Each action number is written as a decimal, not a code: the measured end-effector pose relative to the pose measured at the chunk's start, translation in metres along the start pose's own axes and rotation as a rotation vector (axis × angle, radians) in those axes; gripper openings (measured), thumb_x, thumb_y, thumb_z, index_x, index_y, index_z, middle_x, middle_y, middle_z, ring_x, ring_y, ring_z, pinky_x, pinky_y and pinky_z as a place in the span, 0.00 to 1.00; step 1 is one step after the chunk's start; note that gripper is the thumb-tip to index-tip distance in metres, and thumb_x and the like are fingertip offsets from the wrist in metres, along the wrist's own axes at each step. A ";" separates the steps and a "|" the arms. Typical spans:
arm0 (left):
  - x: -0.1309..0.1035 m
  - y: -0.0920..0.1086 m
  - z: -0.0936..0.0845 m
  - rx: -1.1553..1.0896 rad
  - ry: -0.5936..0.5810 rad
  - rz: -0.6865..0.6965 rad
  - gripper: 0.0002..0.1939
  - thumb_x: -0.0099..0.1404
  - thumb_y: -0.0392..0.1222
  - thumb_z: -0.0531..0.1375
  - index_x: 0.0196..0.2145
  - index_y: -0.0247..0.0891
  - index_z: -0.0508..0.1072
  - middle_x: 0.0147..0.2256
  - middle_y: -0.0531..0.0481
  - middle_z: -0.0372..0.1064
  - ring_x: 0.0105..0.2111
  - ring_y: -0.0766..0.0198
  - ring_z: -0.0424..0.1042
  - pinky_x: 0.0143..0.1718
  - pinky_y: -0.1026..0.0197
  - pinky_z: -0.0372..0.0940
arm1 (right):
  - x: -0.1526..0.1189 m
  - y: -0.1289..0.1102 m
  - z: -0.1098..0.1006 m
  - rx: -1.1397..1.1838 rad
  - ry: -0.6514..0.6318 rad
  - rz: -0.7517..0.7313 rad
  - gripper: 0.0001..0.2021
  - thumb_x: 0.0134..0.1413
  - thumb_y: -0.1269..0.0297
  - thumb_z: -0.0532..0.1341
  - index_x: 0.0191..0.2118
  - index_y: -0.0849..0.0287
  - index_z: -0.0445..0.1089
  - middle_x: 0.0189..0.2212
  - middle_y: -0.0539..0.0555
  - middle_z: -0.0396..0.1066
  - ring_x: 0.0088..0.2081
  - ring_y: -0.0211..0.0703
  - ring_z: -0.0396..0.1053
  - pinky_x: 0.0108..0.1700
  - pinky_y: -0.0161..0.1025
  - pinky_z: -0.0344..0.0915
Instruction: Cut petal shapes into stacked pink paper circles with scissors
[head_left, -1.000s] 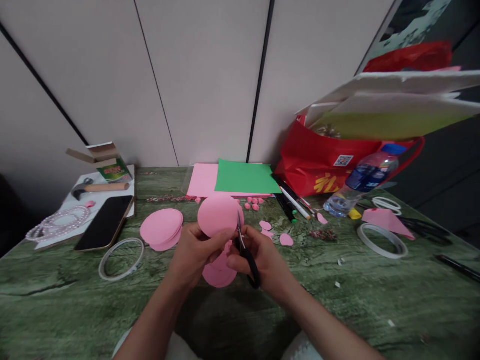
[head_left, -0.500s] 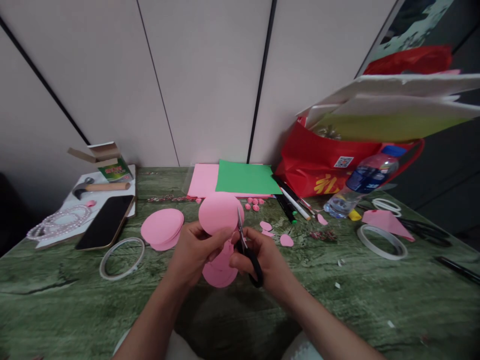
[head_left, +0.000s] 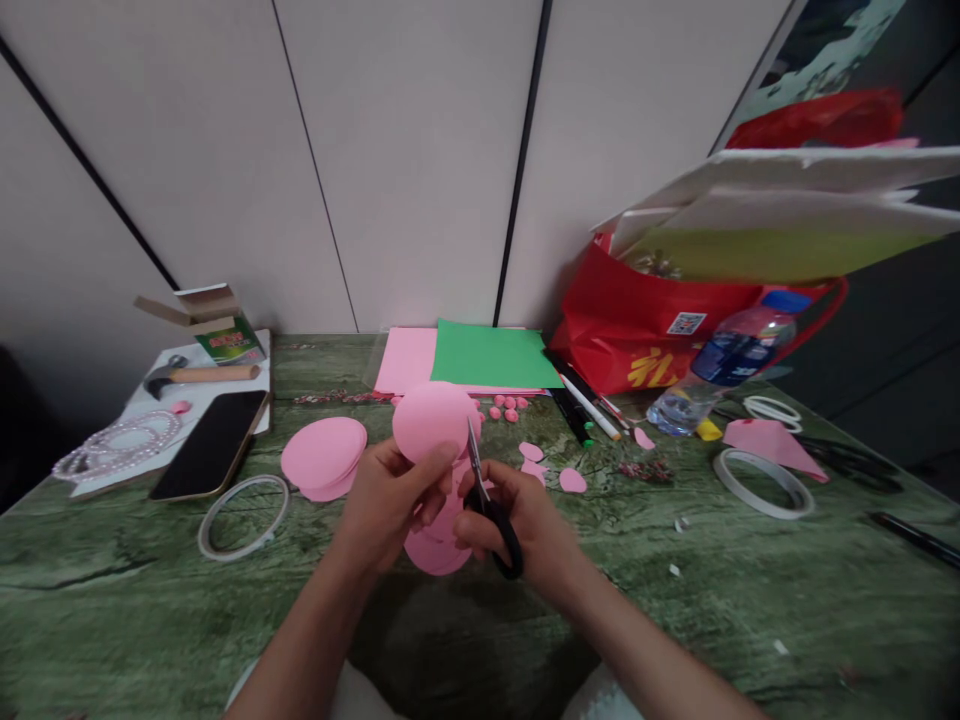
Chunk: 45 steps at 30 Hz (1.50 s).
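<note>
Between thumb and fingers, my left hand (head_left: 397, 495) pinches a pink paper circle (head_left: 429, 420) held up above the table. My right hand (head_left: 517, 515) grips black-handled scissors (head_left: 504, 535), their blades pointing up and lying across the circle's right edge. Whether the blades are fully closed is hard to see. Beneath my hands lie more pink paper circles (head_left: 439, 550), partly covered by my fingers. To the left is a stack of pink circles (head_left: 324, 455). Small pink paper offcuts (head_left: 572, 481) rest right of the scissors.
Green and pink sheets (head_left: 491, 355) lie at the back, beside pens (head_left: 574, 415) and small pink balls (head_left: 510, 408). A red bag (head_left: 622, 330) and a water bottle (head_left: 720, 370) stand right. Tape rolls (head_left: 763, 500), a phone (head_left: 214, 445) and a hammer (head_left: 214, 373) lie around.
The held pink circle and the scissors have shifted slightly left. The scissor blades have tilted a little, and my hands otherwise keep the same grip.
</note>
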<state>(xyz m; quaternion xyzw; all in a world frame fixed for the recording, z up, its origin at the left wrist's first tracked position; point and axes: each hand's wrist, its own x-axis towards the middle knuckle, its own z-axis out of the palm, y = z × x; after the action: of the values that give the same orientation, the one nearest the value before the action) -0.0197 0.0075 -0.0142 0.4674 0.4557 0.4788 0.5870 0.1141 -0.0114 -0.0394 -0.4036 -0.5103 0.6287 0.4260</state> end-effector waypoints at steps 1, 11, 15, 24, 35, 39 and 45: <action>0.000 0.000 0.000 0.008 0.012 0.004 0.16 0.51 0.45 0.62 0.14 0.33 0.64 0.10 0.58 0.54 0.10 0.78 0.49 0.12 0.69 0.41 | 0.000 0.000 0.000 -0.001 -0.003 0.005 0.19 0.32 0.58 0.68 0.29 0.59 0.60 0.15 0.43 0.61 0.15 0.30 0.58 0.18 0.28 0.52; 0.000 -0.002 0.000 0.056 0.026 0.001 0.12 0.46 0.42 0.65 0.15 0.32 0.69 0.11 0.58 0.53 0.12 0.78 0.48 0.13 0.69 0.41 | 0.002 -0.002 -0.001 0.112 -0.004 -0.078 0.21 0.29 0.65 0.70 0.30 0.59 0.59 0.20 0.44 0.61 0.22 0.30 0.56 0.24 0.30 0.53; 0.001 -0.002 0.000 0.057 0.019 0.003 0.11 0.46 0.42 0.64 0.16 0.32 0.70 0.11 0.59 0.53 0.12 0.78 0.47 0.13 0.69 0.41 | 0.002 -0.001 -0.001 0.125 -0.001 -0.076 0.21 0.29 0.66 0.70 0.31 0.59 0.59 0.19 0.43 0.60 0.22 0.30 0.55 0.24 0.30 0.52; 0.001 -0.005 -0.002 0.063 0.008 0.019 0.10 0.48 0.42 0.64 0.18 0.32 0.72 0.11 0.58 0.54 0.12 0.78 0.48 0.13 0.70 0.41 | 0.002 -0.002 0.000 0.140 0.011 -0.060 0.21 0.29 0.65 0.70 0.31 0.59 0.60 0.18 0.43 0.59 0.21 0.30 0.54 0.23 0.29 0.52; 0.000 -0.004 -0.003 0.052 0.008 0.027 0.13 0.48 0.43 0.64 0.16 0.32 0.68 0.11 0.59 0.53 0.12 0.78 0.48 0.13 0.69 0.41 | 0.003 -0.002 0.001 0.140 0.022 -0.046 0.21 0.27 0.63 0.70 0.29 0.59 0.60 0.16 0.42 0.59 0.18 0.28 0.54 0.20 0.28 0.51; 0.000 -0.004 -0.003 0.055 0.012 0.035 0.14 0.48 0.43 0.64 0.15 0.32 0.67 0.11 0.59 0.53 0.12 0.78 0.48 0.14 0.69 0.41 | 0.002 -0.001 0.000 0.146 0.018 -0.043 0.19 0.28 0.64 0.69 0.29 0.60 0.61 0.17 0.42 0.60 0.18 0.27 0.54 0.20 0.28 0.52; 0.001 -0.005 -0.003 0.042 0.028 0.048 0.15 0.48 0.43 0.64 0.15 0.32 0.66 0.11 0.59 0.53 0.12 0.79 0.48 0.13 0.70 0.41 | 0.002 -0.001 -0.001 0.081 0.048 -0.014 0.17 0.31 0.64 0.68 0.29 0.60 0.61 0.15 0.43 0.62 0.15 0.28 0.56 0.17 0.27 0.52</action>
<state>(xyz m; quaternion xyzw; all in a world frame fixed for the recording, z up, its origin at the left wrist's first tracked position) -0.0224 0.0087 -0.0193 0.4837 0.4624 0.4895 0.5591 0.1144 -0.0087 -0.0390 -0.3974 -0.4771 0.6358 0.4585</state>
